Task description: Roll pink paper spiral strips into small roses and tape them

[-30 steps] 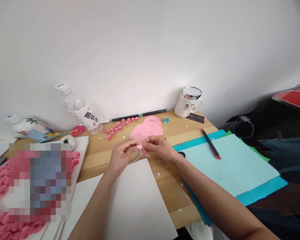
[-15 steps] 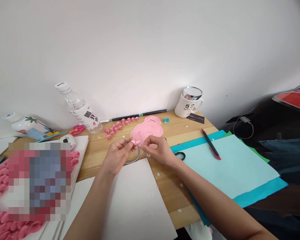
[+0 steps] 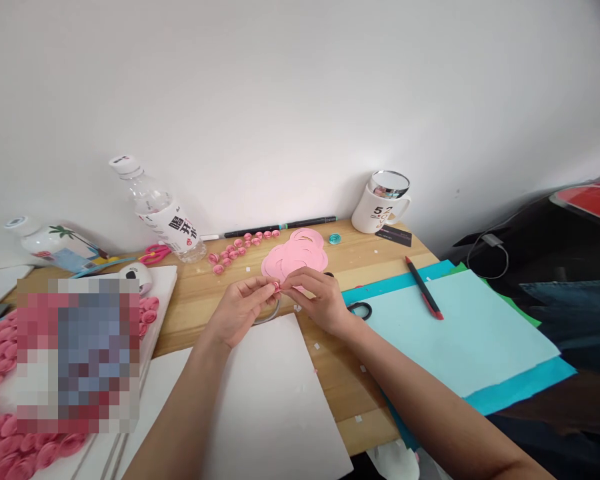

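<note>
Head view shows a small pink paper roll (image 3: pixel 276 286) pinched between the fingertips of both your hands. You hold it just above the counter (image 3: pixel 200 297), in front of a stack of pink paper discs (image 3: pixel 296 257). Your left hand (image 3: pixel 237 308) has a narrow grip on the roll's left side, thumb against forefinger. Your right hand (image 3: pixel 314 298) meets it from the right, so both grips are closed on the roll.

It looks very light, soft and easy to crush, and probably springy enough to uncoil if let loose. Light fingertip pressure on the coiled edge seems the safest hold.

Under your hands a grey ring (image 3: pixel 274 313) lies partly hidden, near the far edge of the white sheet (image 3: pixel 275 400). Black scissor handles (image 3: pixel 361 310) sit just beside your right wrist, at the edge of the light blue paper (image 3: pixel 460 327), where a red and black pen (image 3: pixel 424 289) lies. Farther back, a row of small pink rolls (image 3: pixel 235 253), a bottle (image 3: pixel 163 215) and a mug (image 3: pixel 383 201) stand near the wall.
</note>
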`<state>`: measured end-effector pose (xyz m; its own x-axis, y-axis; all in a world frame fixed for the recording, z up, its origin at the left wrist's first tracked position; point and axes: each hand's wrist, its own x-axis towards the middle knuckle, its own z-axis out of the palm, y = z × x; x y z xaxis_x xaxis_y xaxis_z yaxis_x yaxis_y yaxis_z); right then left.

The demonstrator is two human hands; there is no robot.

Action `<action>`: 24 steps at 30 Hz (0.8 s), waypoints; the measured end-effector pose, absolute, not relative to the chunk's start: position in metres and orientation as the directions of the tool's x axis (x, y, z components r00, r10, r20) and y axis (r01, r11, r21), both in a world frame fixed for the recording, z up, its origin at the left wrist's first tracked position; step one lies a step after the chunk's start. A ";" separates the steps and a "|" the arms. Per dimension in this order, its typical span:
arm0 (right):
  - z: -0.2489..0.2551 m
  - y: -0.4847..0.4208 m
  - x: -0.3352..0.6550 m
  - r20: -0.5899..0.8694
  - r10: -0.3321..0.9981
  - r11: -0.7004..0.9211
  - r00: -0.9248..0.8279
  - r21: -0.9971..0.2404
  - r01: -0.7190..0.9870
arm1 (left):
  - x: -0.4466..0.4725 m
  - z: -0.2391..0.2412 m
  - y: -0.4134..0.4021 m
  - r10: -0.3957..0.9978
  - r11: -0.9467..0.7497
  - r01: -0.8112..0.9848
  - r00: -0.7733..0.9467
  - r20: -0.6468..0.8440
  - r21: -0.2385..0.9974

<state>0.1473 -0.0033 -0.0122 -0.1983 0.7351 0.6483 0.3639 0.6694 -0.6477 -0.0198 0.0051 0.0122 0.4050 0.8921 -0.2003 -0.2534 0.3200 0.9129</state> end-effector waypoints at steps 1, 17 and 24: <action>-0.012 -0.003 0.147 0.648 0.737 0.667 -0.195 -0.648 0.368 | -0.020 0.013 0.005 0.890 0.325 -0.246 0.407 -0.207 0.913; -0.006 -0.010 0.142 0.359 0.930 0.366 -0.078 -0.926 0.092 | -0.020 0.020 0.002 0.884 0.311 -0.106 0.398 -0.246 0.945; -0.008 -0.007 0.142 0.456 0.884 0.468 -0.104 -0.863 0.192 | -0.018 0.016 0.001 0.906 0.289 -0.149 0.362 -0.220 0.946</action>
<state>0.1420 -0.0071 -0.0083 -0.1036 0.8839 0.4561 0.1924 0.4677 -0.8627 -0.0183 0.0011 0.0162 0.3619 0.9059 -0.2198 -0.1486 0.2888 0.9458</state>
